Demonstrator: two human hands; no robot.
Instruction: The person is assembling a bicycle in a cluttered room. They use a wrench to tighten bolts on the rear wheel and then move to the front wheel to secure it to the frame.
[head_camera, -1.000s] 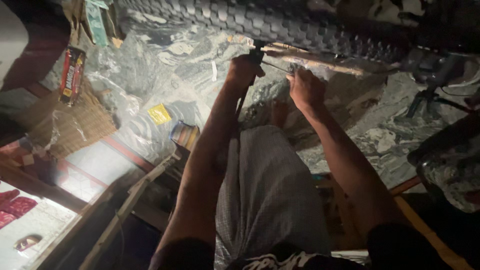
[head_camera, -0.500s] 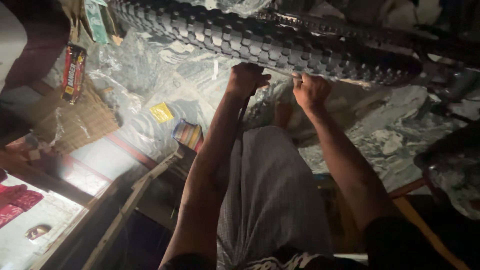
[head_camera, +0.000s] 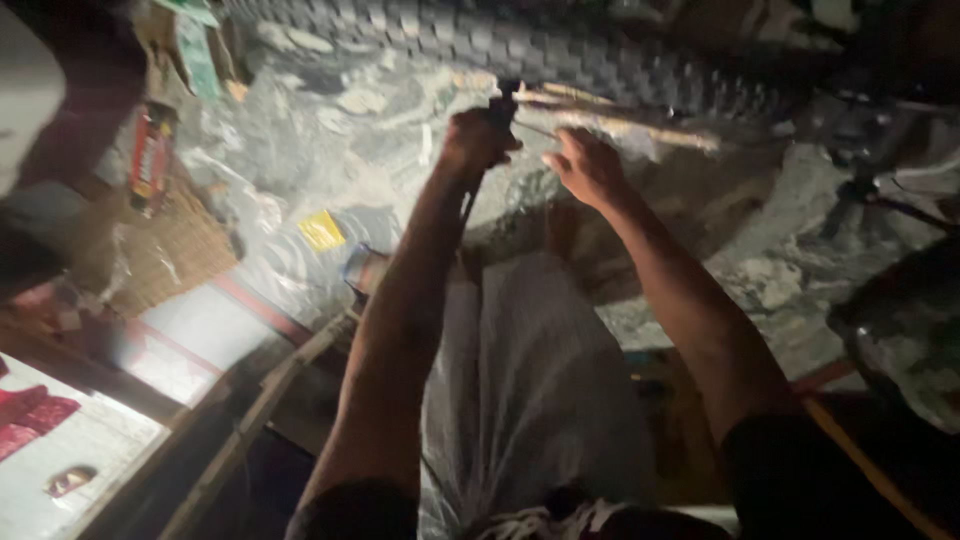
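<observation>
Gripping upright tool (head_camera: 503, 100), left hand (head_camera: 476, 140), tyre (head_camera: 560, 50) crosswise

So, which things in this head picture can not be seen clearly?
- Left hand: closed on a dark tool; its kind is lost in blur and shadow.
- Right hand: whether its fingers pinch a thin rod is unclear, due to motion blur.
- Knobby tyre: cut off by the top edge.
- Dark machine part at right: too dark, cut by the edge.
</observation>
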